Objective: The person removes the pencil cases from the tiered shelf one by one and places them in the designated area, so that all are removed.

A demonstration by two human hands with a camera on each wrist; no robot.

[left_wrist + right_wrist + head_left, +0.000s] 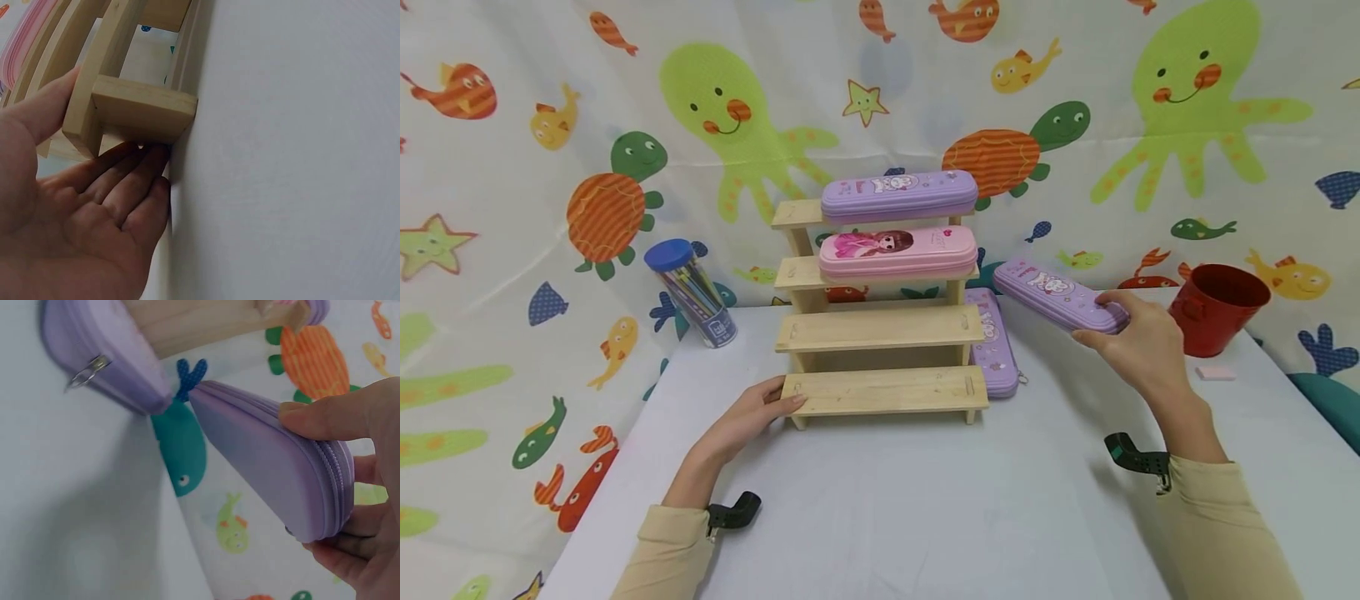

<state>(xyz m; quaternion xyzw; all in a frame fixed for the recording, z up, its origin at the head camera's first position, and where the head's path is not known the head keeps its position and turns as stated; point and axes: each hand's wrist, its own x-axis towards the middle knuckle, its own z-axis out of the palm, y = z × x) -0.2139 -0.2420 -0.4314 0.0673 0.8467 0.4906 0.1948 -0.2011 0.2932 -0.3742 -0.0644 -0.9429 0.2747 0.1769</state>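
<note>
My right hand (1142, 340) pinches a purple zippered pencil case (1051, 293) by its right end, holding it raised above the table; its zip edge and plain underside show in the right wrist view. At the left end of the lowest step of a wooden tiered rack (883, 392), my left hand (752, 419) has its thumb on the board and its fingers against the side support. On the rack's top step lies another purple pencil case (898, 196), with a pink pencil case (897, 252) on the step below. A third purple pencil case (996, 350) leans beside the rack's right side, partly hidden by it.
A clear tub of pens with a blue lid (692, 292) stands left of the rack. Near the right edge are a red bucket (1213, 312) and a small pink block (1216, 373). A sea-animal curtain (880, 100) hangs behind the white table (925, 508).
</note>
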